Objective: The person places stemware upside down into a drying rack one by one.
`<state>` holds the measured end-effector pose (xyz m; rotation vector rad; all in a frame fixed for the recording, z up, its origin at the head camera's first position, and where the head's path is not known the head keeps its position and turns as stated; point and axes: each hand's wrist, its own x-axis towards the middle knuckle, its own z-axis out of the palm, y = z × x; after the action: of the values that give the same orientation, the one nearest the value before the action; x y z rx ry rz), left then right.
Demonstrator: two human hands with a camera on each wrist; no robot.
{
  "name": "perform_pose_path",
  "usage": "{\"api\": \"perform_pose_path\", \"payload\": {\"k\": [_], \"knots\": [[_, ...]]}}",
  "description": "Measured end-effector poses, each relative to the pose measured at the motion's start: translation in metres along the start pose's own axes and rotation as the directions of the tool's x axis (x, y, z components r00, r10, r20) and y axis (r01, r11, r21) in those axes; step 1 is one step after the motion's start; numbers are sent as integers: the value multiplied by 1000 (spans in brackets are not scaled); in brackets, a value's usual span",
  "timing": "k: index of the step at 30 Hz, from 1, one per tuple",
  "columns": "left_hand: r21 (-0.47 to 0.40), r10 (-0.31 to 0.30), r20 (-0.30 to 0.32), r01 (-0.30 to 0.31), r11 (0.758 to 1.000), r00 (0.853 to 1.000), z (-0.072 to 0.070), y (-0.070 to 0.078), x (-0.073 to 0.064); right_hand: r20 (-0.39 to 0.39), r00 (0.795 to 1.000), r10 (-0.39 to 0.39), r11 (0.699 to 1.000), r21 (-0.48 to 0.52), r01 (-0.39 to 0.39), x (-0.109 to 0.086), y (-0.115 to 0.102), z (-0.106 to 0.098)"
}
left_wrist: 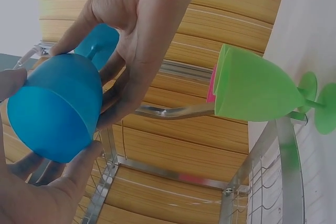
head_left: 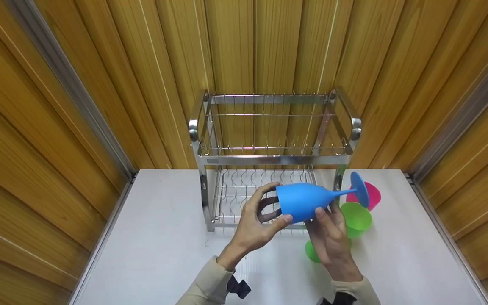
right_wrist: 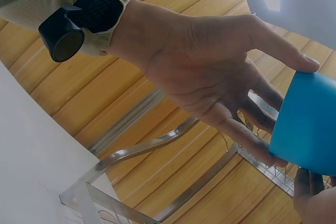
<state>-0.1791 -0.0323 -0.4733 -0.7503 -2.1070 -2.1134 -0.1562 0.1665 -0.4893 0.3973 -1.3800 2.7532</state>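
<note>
Blue goblet [left_wrist: 52, 108]: held tilted; mouth turned toward the camera, stem and round base partly seen behind the bowl.
Left hand [left_wrist: 39, 198]: cut off at the lower-left corner; the goblet is gripped near the rim by thumb and fingers.
Right hand [left_wrist: 139, 32]: shown at the top edge; the bowl is held from the side by its bent fingers.
Green goblets [left_wrist: 257, 87]: two, overlapped, viewed sideways; bases set toward the white tabletop [left_wrist: 315, 19].
Pink item [left_wrist: 211, 92]: mostly hidden behind the green rims.
Metal rack [left_wrist: 294, 192]: seen in part; fitted with bent wires.
Wood-plank wall [left_wrist: 178, 142]: seen through the rack.
</note>
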Motion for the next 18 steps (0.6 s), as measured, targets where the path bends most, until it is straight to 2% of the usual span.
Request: {"api": "perform_pose_path", "payload": {"k": [10,18], "knots": [[6,5,21,-5,1000,1000,-2,5,0,7,1000,-12,999,-34,12,0,-7,1],[11,15,34,-16,1000,999,-10,11,-2,10,1000,-1,997,-74,1,3,-16,6]]}}
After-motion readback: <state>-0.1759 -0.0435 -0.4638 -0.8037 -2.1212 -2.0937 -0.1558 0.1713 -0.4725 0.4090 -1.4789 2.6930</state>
